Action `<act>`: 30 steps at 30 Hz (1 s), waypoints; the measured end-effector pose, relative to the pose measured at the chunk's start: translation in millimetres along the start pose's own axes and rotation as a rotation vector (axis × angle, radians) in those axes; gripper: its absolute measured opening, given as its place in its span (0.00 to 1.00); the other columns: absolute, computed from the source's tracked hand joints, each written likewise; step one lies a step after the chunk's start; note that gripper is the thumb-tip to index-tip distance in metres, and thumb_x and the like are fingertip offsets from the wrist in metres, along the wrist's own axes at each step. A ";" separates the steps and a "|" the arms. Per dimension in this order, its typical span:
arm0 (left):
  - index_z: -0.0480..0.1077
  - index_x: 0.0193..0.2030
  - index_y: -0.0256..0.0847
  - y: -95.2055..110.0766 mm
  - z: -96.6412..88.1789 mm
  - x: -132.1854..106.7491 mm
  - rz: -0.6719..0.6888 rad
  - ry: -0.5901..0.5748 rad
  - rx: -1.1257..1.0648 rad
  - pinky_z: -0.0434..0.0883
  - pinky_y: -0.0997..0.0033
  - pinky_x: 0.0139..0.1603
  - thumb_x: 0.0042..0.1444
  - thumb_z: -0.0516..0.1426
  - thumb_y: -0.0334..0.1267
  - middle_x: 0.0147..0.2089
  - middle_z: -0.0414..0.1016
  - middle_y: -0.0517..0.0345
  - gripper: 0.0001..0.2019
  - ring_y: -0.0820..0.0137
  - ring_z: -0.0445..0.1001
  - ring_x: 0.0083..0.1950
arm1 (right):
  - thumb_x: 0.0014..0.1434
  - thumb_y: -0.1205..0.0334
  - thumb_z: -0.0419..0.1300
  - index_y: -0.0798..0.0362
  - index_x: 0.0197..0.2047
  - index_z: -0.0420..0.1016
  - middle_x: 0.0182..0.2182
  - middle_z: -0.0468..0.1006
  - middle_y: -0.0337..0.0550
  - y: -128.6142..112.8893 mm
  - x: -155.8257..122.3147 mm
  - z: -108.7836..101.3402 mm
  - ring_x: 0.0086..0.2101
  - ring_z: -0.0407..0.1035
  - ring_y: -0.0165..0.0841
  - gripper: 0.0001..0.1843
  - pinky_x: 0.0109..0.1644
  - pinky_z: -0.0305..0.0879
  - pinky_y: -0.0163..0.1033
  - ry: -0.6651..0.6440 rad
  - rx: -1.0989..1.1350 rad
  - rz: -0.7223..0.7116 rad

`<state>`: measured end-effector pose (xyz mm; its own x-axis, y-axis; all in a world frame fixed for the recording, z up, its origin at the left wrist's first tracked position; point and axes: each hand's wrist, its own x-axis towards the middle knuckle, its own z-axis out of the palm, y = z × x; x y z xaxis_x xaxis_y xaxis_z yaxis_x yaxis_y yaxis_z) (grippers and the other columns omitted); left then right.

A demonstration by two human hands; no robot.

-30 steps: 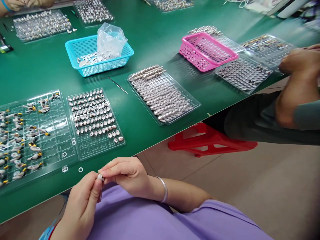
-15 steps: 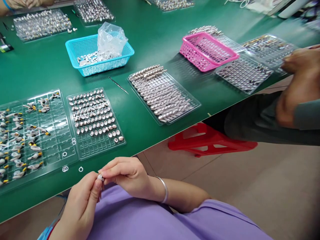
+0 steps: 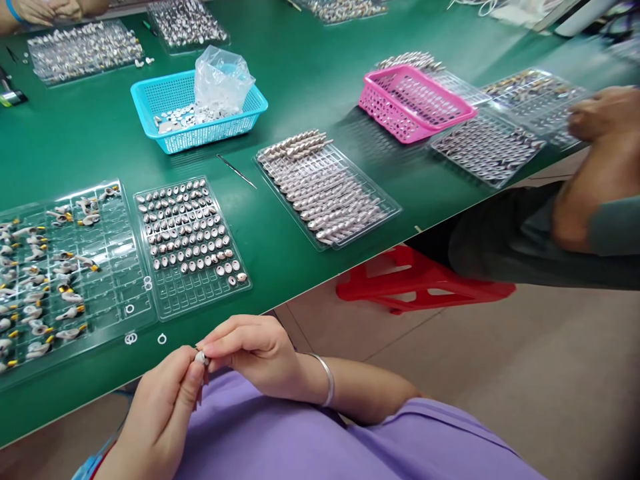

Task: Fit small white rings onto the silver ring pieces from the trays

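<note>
Just off the table's front edge, my left hand (image 3: 163,403) pinches a small white rounded part (image 3: 201,358) between thumb and fingers. My right hand (image 3: 253,351) closes its fingertips on the same part from the other side. The fingers hide most of it. Beyond my hands lies a clear tray (image 3: 183,300) with rows of small white-rimmed, dark-centred parts. To its left, a larger clear tray (image 3: 113,260) carries white pieces with yellow ends. Near the table edge lie small white rings (image 3: 162,339).
A blue basket (image 3: 175,141) holds white pieces and a plastic bag (image 3: 220,77). Tweezers (image 3: 237,171) lie near a tray of stacked white strips (image 3: 335,193). At right are a pink basket (image 3: 387,120), a co-worker's hand (image 3: 605,113) and a red stool (image 3: 425,287).
Both my hands keep their grip on the small white part, with barely any shift. The co-worker's hand at the right has moved slightly.
</note>
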<state>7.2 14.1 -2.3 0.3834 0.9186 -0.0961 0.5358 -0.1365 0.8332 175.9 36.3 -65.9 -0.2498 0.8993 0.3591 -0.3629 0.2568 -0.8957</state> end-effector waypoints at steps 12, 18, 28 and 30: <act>0.60 0.29 0.44 0.3 4.4 -0.1 0.114 0.084 0.177 0.62 0.80 0.22 0.67 0.46 0.33 0.23 0.63 0.67 0.13 0.76 0.63 0.21 | 0.62 0.74 0.60 0.57 0.38 0.80 0.36 0.82 0.47 -5.6 8.3 -1.6 0.31 0.79 0.27 0.07 0.37 0.80 0.29 -0.012 -0.070 -0.077; 0.60 0.28 0.44 0.9 3.4 -0.8 0.123 0.072 0.159 0.62 0.81 0.23 0.67 0.46 0.32 0.22 0.63 0.67 0.14 0.77 0.64 0.21 | 0.61 0.75 0.60 0.58 0.35 0.80 0.34 0.82 0.47 -8.8 9.0 -1.0 0.30 0.79 0.28 0.07 0.35 0.79 0.28 -0.001 -0.039 -0.061; 0.59 0.27 0.43 3.1 2.5 -1.6 0.178 0.107 0.227 0.61 0.82 0.22 0.65 0.48 0.30 0.21 0.63 0.67 0.14 0.78 0.64 0.20 | 0.61 0.75 0.59 0.58 0.31 0.77 0.31 0.82 0.48 -16.1 16.5 -2.6 0.30 0.78 0.28 0.08 0.34 0.78 0.28 -0.074 -0.102 -0.061; 0.59 0.27 0.43 3.6 1.4 -2.3 0.185 0.107 0.243 0.61 0.83 0.22 0.64 0.48 0.29 0.21 0.64 0.67 0.13 0.78 0.64 0.20 | 0.61 0.73 0.59 0.58 0.31 0.78 0.30 0.82 0.47 -15.6 16.3 -2.6 0.30 0.78 0.28 0.08 0.33 0.78 0.29 -0.077 -0.071 -0.033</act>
<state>9.3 10.9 0.2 0.4165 0.9021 0.1132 0.6337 -0.3773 0.6753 179.7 47.9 -46.8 -0.3082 0.8609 0.4049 -0.3083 0.3123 -0.8986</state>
